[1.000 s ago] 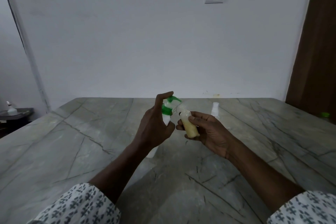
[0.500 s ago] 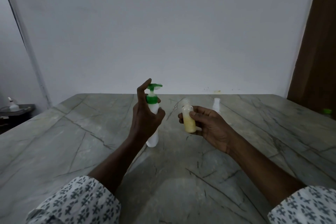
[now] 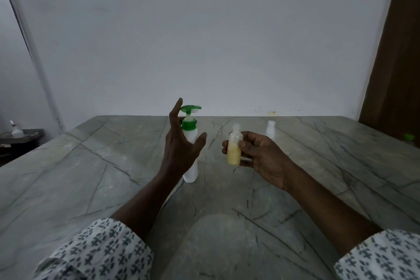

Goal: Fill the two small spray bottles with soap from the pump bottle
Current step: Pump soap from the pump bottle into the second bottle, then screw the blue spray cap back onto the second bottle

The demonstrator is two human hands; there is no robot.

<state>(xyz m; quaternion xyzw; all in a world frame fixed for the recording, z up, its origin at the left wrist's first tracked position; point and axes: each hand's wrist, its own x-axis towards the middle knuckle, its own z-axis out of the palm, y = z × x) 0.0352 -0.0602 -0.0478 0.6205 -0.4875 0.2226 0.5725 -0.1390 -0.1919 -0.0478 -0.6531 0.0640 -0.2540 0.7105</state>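
Pinched upright in right hand (image 3: 261,154): small bottle (image 3: 234,150), part-filled, neck uncapped, right of standing pump bottle (image 3: 189,126), below its spout. Spread wide, gripping nothing: left hand (image 3: 179,150), nearest pump.

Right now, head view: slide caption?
Right hand holds uncapped, part-filled spray bottle; open left hand by upright pump bottle.

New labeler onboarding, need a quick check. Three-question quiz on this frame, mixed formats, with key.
1. True or false: the pump bottle stands upright on the table.
2. The small bottle holding yellowish soap is: A) standing on the table B) held in the right hand C) capped.
3. Fill in: the left hand has its fingers ____, gripping nothing.

Key: 1 true; 2 B; 3 spread.
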